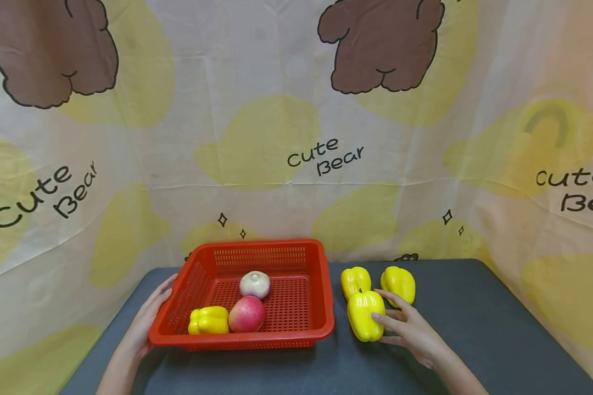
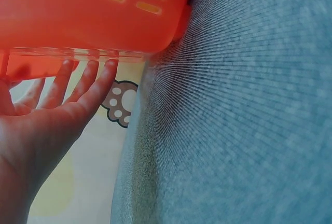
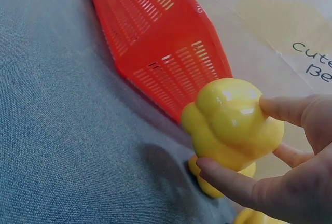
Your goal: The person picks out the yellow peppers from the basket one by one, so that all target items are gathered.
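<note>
My right hand [image 1: 409, 329] pinches a yellow bell pepper [image 1: 364, 318] between thumb and fingers, to the right of the red basket [image 1: 326, 307]. In the right wrist view, that held pepper [image 3: 228, 120] shows its lobed end, with another yellow pepper partly hidden behind it. Two more yellow bell peppers, one left [image 1: 354, 278] and one right [image 1: 399, 284], lie just beyond this hand. At the basket's left side is my left hand [image 1: 147, 318]. The left wrist view shows its fingers [image 2: 85, 81] extended, fingertips right at the basket's outer wall [image 2: 88, 22].
Inside the basket lie a yellow bell pepper [image 1: 208, 320], a pinkish-red round fruit [image 1: 247, 314] and a white-and-purple turnip-like vegetable [image 1: 255, 285]. Beneath everything is a dark grey-blue tabletop [image 1: 474, 318]. A printed cloth [image 1: 277, 208] with bear drawings hangs behind the table.
</note>
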Available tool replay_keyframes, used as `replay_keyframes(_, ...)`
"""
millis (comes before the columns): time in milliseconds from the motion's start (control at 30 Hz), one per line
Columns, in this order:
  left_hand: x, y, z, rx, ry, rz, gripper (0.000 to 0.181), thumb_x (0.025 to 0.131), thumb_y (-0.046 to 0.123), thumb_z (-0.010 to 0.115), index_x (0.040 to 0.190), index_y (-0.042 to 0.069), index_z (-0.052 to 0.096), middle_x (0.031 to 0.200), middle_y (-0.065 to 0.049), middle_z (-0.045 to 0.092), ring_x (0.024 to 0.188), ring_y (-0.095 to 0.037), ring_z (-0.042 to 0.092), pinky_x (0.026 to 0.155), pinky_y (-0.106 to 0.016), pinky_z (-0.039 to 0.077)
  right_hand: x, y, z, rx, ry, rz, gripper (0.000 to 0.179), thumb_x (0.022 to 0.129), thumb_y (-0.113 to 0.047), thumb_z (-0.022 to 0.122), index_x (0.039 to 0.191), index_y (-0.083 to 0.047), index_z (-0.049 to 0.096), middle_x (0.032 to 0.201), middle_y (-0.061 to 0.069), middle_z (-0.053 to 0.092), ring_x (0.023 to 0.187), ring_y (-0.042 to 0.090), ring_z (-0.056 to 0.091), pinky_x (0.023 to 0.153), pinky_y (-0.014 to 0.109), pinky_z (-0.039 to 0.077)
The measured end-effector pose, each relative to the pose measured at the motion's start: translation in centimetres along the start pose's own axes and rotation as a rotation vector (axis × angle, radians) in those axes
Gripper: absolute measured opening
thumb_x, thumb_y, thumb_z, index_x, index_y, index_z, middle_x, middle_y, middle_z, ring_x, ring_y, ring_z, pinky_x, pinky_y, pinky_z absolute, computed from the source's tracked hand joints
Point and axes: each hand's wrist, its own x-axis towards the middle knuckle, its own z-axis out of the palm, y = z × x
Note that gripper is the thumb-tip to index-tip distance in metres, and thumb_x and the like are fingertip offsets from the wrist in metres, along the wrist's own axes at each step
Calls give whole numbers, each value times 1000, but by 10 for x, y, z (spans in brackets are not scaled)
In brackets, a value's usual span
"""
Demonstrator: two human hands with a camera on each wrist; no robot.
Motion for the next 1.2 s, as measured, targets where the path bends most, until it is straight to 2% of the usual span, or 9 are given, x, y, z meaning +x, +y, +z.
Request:
replay_keyframes(233, 0, 0, -1, -2, 3, -7, 61, 116, 39, 36, 169, 20, 12, 126, 27, 62, 112, -4, 68, 89, -33, 62, 1, 3, -1, -3, -8, -1, 75, 106, -24, 66, 164, -1, 23, 147, 43, 42, 115, 39, 68, 94, 59, 59)
replay_keyframes(633, -1, -2, 0, -10, -25, 48, 52, 117, 35, 35, 166, 26, 23, 128, 23, 64, 110, -6, 69, 88, -32, 62, 4, 8, -2, 9, -14, 20, 76, 106, -24, 67, 163, 0, 24, 147, 43, 41, 122, 41, 64, 94, 60, 58)
replay_keyframes(1200, 0, -1, 1, -2, -2, 21, 58, 117, 37, 35, 168, 19, 15, 127, 25, 63, 111, -5, 69, 88, -32, 62, 7, 14, 0, 9, 6, 32, 75, 104, -23, 70, 162, -1, 27, 146, 43, 42, 120, 38, 65, 93, 59, 59)
